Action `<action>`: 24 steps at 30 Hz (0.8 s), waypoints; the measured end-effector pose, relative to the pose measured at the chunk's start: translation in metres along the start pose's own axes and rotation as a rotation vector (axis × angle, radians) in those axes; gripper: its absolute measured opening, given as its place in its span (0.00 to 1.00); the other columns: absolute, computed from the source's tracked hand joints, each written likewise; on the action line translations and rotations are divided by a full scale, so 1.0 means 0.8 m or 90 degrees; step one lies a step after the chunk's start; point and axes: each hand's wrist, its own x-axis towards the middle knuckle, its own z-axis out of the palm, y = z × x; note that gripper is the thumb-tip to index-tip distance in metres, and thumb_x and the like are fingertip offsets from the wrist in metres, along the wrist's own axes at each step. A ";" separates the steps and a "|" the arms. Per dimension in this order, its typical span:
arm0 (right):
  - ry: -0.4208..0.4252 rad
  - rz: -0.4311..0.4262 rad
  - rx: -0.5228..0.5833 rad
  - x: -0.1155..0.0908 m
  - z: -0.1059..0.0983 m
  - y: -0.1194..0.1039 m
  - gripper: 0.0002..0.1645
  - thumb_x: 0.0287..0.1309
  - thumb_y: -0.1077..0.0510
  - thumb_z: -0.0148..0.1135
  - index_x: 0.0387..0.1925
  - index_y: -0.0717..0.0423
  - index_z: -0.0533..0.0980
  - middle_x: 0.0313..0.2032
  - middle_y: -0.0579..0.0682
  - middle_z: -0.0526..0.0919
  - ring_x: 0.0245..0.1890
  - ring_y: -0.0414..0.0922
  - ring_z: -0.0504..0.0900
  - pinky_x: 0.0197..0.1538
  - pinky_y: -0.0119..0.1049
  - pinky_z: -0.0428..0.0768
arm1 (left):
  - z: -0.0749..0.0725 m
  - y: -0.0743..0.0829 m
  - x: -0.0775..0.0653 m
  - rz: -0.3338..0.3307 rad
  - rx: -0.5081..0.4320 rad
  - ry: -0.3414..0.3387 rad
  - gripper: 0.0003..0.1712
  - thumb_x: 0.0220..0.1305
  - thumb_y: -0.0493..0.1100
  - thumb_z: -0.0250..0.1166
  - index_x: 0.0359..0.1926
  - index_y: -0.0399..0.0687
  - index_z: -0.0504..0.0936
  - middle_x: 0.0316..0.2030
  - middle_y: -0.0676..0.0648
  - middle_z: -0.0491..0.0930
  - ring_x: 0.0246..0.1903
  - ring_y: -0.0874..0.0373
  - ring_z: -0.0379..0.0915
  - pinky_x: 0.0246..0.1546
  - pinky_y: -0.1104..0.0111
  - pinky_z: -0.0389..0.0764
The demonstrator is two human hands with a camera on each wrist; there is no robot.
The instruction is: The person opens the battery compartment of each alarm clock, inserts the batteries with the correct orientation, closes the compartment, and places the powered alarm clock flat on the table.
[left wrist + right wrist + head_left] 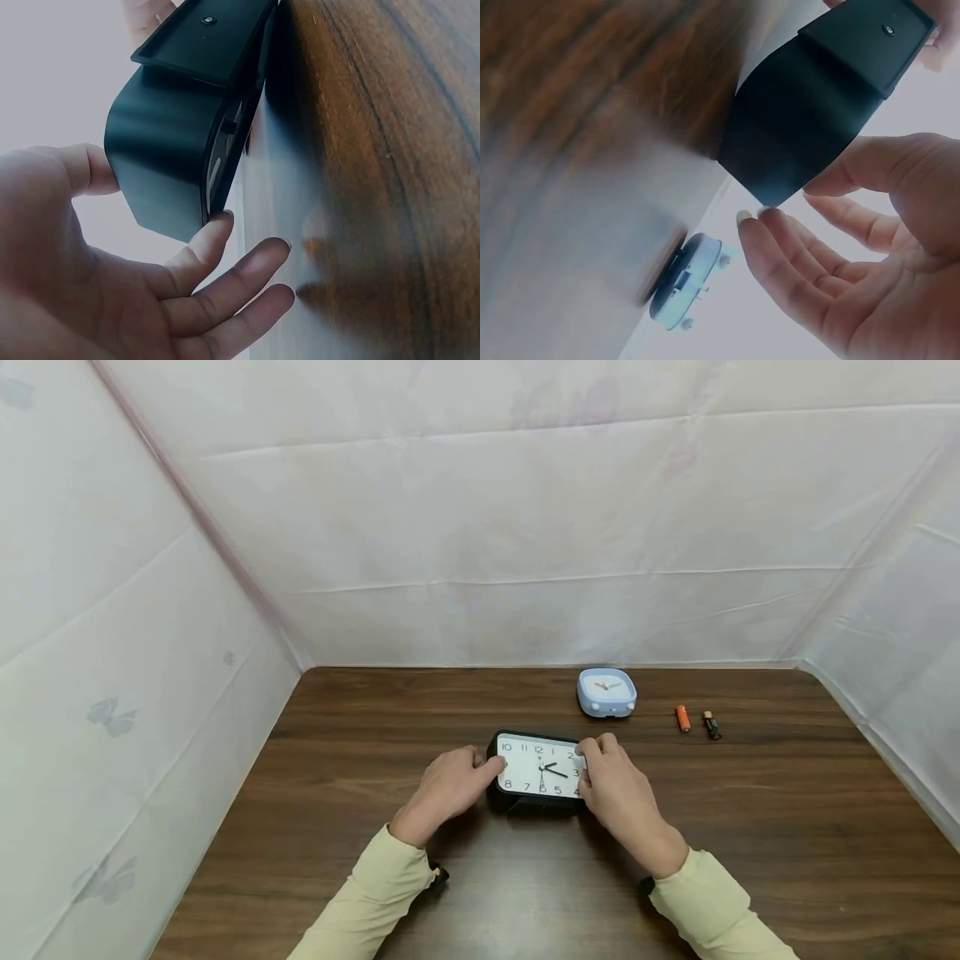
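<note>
A black rectangular alarm clock (525, 770) with a white dial is held between both hands near the middle of the table, its dial facing up toward the head camera. My left hand (450, 783) pinches its left end, thumb on the dial's edge and a fingertip at the far side. At the other end, my right hand (621, 787) grips the case between thumb and fingers, covering part of the dial near 3. The left wrist view shows the smooth black case (161, 150) and a flat panel (206, 41) with a small screw.
A small light-blue clock (607, 693) stands behind, near the table's back edge. To its right lie an orange battery (682, 718) and a black battery (711, 725) on the brown wooden table (360, 735). Pale cloth walls (465, 527) enclose the back and sides.
</note>
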 end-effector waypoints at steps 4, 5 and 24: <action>-0.004 -0.027 -0.005 0.001 0.002 0.000 0.18 0.54 0.78 0.67 0.46 0.65 0.80 0.41 0.60 0.77 0.35 0.52 0.77 0.28 0.42 0.78 | 0.002 -0.002 0.000 -0.003 -0.010 -0.010 0.23 0.68 0.59 0.55 0.22 0.51 0.66 0.19 0.52 0.64 0.19 0.58 0.60 0.26 0.64 0.63; -0.005 -0.033 -0.004 0.002 0.002 0.001 0.18 0.54 0.78 0.68 0.46 0.65 0.80 0.41 0.60 0.77 0.36 0.52 0.77 0.30 0.43 0.79 | 0.002 -0.002 0.001 -0.003 -0.009 -0.010 0.23 0.68 0.59 0.55 0.22 0.51 0.67 0.19 0.52 0.65 0.20 0.58 0.61 0.26 0.64 0.63; -0.003 -0.080 -0.041 0.004 0.001 0.003 0.17 0.54 0.77 0.69 0.45 0.65 0.79 0.41 0.59 0.77 0.39 0.55 0.78 0.27 0.44 0.80 | -0.002 -0.002 0.007 0.012 -0.011 -0.029 0.27 0.70 0.65 0.55 0.26 0.49 0.72 0.25 0.50 0.72 0.27 0.56 0.70 0.33 0.63 0.70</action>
